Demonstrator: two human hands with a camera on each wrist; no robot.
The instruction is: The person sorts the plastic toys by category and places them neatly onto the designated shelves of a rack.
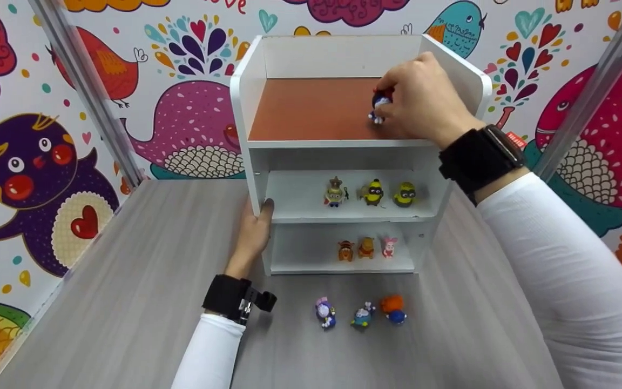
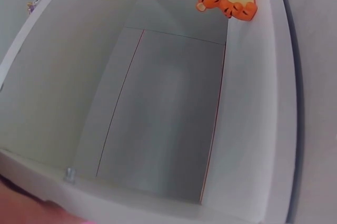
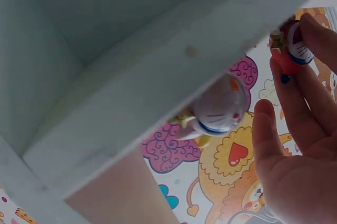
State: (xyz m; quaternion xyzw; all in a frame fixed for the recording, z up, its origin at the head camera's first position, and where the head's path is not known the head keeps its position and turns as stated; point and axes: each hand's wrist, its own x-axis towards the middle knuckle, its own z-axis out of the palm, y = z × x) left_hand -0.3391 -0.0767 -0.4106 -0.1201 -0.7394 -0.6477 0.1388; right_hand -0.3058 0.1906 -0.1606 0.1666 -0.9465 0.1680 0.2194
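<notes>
My right hand (image 1: 424, 100) pinches a small blue, white and red figurine (image 1: 380, 105) over the right part of the brown top board (image 1: 311, 105). In the right wrist view that figurine (image 3: 297, 48) shows a whiskered face and a red part between my fingertips. A second figurine (image 3: 218, 105), white-headed and whiskered, shows past the board's edge there; the hand hides it in the head view. My left hand (image 1: 252, 229) grips the left side panel of the white shelf unit (image 1: 243, 102), thumb on its front edge.
Three yellow Minion figurines (image 1: 374, 193) stand on the middle shelf. Below them are tiger, bear and piglet figurines (image 1: 366, 248). On the grey table (image 1: 170, 270) in front lie a purple-and-white figurine (image 1: 325, 312), a teal-and-white one (image 1: 363, 316) and an orange-and-blue one (image 1: 393, 309).
</notes>
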